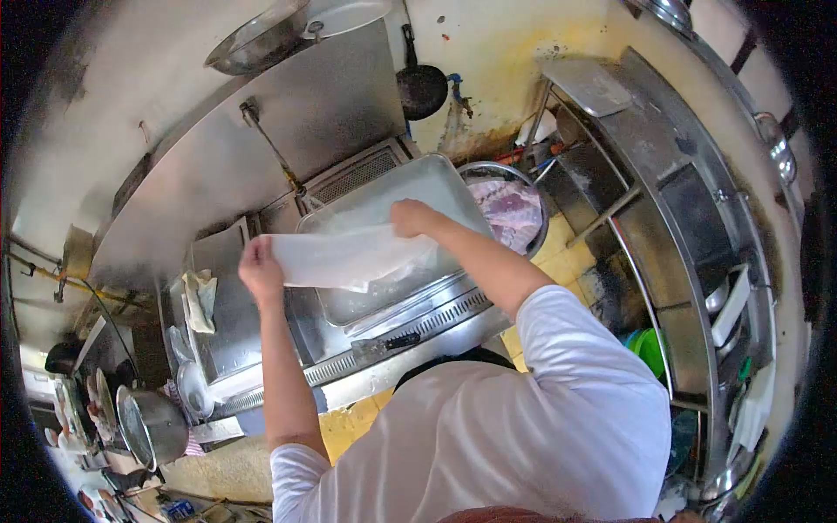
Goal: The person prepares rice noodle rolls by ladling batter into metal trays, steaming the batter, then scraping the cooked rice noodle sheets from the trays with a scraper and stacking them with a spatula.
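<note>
The left fingers [259,253] pinch one end of a thin white sheet [336,257]; the right fingers [408,218] are curled closed on its other end. The sheet stretches between them above a rectangular metal tray [418,187], its lower edge hanging. The tray lies on the steel counter [327,336]. Near its front edge rests a broad-bladed knife [384,345]; well left, a crumpled cloth [200,301]. Beyond the tray's right side, a round basin [542,228] holds raw meat [508,213].

From here I count two hands, one left hand [260,267] and one right hand [411,219], one white sheet [336,259], one large tray [436,187], one round basin [542,228], one hanging black frying pan [423,92], one cream cloth [200,301] and one black-handled tool [373,349].
</note>
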{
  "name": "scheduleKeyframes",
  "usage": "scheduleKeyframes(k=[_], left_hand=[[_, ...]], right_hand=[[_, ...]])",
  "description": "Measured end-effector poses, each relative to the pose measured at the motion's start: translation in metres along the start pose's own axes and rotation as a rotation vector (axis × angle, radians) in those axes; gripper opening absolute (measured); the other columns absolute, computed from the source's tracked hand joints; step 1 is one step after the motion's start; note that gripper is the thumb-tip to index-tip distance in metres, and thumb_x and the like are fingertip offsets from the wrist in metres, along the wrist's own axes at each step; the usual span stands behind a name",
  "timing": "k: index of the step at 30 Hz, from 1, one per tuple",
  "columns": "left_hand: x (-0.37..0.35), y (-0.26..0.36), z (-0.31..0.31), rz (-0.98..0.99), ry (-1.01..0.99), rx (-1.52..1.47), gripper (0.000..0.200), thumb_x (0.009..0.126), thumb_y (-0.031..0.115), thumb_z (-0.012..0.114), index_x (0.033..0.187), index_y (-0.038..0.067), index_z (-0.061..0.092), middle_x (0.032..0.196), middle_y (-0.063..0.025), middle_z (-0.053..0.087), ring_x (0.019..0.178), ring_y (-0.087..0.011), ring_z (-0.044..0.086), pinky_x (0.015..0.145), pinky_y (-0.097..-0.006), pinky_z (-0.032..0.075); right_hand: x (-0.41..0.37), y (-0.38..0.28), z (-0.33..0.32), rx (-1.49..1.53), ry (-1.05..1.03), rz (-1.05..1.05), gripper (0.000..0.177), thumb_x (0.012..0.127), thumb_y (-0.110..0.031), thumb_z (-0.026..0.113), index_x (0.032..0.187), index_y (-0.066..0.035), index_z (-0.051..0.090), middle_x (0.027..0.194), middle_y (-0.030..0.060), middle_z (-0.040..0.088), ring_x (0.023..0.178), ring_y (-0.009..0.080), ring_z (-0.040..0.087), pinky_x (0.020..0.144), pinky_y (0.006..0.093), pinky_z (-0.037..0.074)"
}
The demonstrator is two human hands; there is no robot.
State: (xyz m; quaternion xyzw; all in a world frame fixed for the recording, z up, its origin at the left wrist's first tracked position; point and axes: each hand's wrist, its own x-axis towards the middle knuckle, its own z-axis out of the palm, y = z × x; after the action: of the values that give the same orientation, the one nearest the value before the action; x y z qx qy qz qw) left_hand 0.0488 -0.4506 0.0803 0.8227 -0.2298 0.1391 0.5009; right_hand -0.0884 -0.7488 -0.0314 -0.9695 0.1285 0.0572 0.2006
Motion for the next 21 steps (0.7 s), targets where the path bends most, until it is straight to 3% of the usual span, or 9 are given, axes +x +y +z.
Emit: scheduleKeyframes(k=[3,6,11,12,15,16,18,19,21], left_hand=[[-0.033,0.048,0.029,0.065,-0.219,0.084,0.018,0.093,0.017,0.070,0.097,0.000,0.073,0.083,-0.0116,0.072,0.075,-0.0153,0.064,0.072,-0.0321,0.052],[-0.022,0.053,0.025,0.253,-0.124,-0.052,0.016,0.092,0.016,0.071,0.091,0.000,0.073,0.076,-0.0097,0.072,0.068,-0.0138,0.062,0.065,-0.0325,0.052],[0.009,0.019,-0.051,0.068,0.126,0.004,0.019,0.096,0.018,0.067,0.093,0.000,0.073,0.078,-0.0071,0.072,0.067,-0.0142,0.060,0.064,-0.0325,0.050],[0.009,0.001,-0.058,0.060,0.192,0.012,0.018,0.096,0.018,0.066,0.095,0.001,0.074,0.079,-0.0066,0.072,0.067,-0.0145,0.060,0.064,-0.0322,0.050],[-0.025,0.022,-0.009,0.117,0.027,0.121,0.013,0.089,0.009,0.068,0.099,0.005,0.076,0.092,-0.0101,0.076,0.087,-0.0161,0.071,0.078,-0.0323,0.055],[-0.034,0.008,0.018,0.092,-0.106,-0.029,0.013,0.088,0.007,0.067,0.097,0.007,0.076,0.091,-0.0117,0.076,0.086,-0.0204,0.073,0.078,-0.0344,0.056],[-0.049,0.070,0.036,0.117,-0.185,0.115,0.011,0.089,0.008,0.066,0.094,0.003,0.075,0.087,-0.0179,0.074,0.082,-0.0283,0.074,0.075,-0.0379,0.056],[-0.044,0.082,0.035,0.211,-0.133,0.114,0.011,0.089,0.009,0.067,0.094,0.002,0.074,0.086,-0.0189,0.073,0.079,-0.0286,0.073,0.073,-0.0379,0.056],[-0.012,0.091,0.001,0.298,-0.058,0.150,0.012,0.089,0.010,0.068,0.094,0.001,0.074,0.084,-0.0199,0.072,0.076,-0.0289,0.073,0.072,-0.0379,0.055]], right_hand=[[0.010,-0.093,-0.022,0.790,0.304,-0.333,0.020,0.075,-0.007,0.064,0.093,-0.002,0.072,0.087,0.0177,0.072,0.085,0.0373,0.069,0.075,0.0458,0.053],[-0.022,-0.143,-0.040,0.677,0.315,-0.403,0.015,0.079,-0.008,0.060,0.085,0.001,0.071,0.087,0.0219,0.071,0.084,0.0375,0.068,0.074,0.0468,0.053],[0.014,0.017,0.035,0.064,0.254,-0.233,0.025,0.073,-0.012,0.058,0.090,0.000,0.071,0.091,0.0258,0.069,0.089,0.0422,0.066,0.083,0.0512,0.052],[0.001,0.036,0.021,-0.152,0.088,-0.265,0.025,0.073,-0.012,0.058,0.090,0.000,0.071,0.094,0.0238,0.069,0.092,0.0406,0.066,0.085,0.0501,0.052],[-0.022,-0.012,-0.021,0.263,0.224,-0.033,0.021,0.075,-0.005,0.057,0.089,-0.001,0.071,0.095,0.0202,0.070,0.090,0.0380,0.066,0.086,0.0457,0.052],[-0.021,-0.046,-0.032,0.259,0.196,-0.086,0.021,0.075,-0.005,0.057,0.089,-0.001,0.071,0.095,0.0202,0.070,0.090,0.0380,0.066,0.086,0.0457,0.052],[-0.009,-0.110,-0.036,0.903,0.317,-0.425,0.018,0.079,-0.004,0.055,0.089,-0.002,0.071,0.098,0.0192,0.070,0.091,0.0339,0.066,0.084,0.0421,0.052],[-0.006,-0.123,-0.030,0.909,0.272,-0.470,0.018,0.079,-0.004,0.055,0.089,-0.002,0.071,0.098,0.0192,0.070,0.091,0.0339,0.066,0.084,0.0421,0.052],[-0.007,-0.110,-0.025,0.689,-0.065,-0.193,0.025,0.082,-0.014,0.064,0.101,0.002,0.066,0.102,0.0212,0.070,0.098,0.0367,0.065,0.088,0.0432,0.051]])
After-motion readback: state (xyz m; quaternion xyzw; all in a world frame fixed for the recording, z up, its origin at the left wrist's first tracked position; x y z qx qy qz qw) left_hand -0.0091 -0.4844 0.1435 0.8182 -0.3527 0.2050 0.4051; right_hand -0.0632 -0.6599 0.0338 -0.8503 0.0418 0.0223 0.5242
